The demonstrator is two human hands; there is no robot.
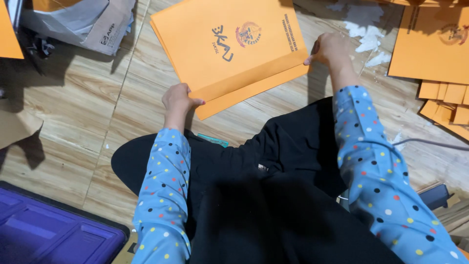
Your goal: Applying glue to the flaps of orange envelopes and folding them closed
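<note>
A large orange envelope with a dark printed emblem lies on the wooden floor in front of me, on top of at least one more of the same kind. My left hand pinches its near left corner. My right hand grips its right edge near the flap fold. Both arms wear blue sleeves with coloured dots. My legs in black cloth fill the lower middle of the view.
More orange envelopes lie in a pile at the right, with smaller orange pieces below them. White paper scraps litter the floor behind. A cardboard box stands top left, a purple tray bottom left.
</note>
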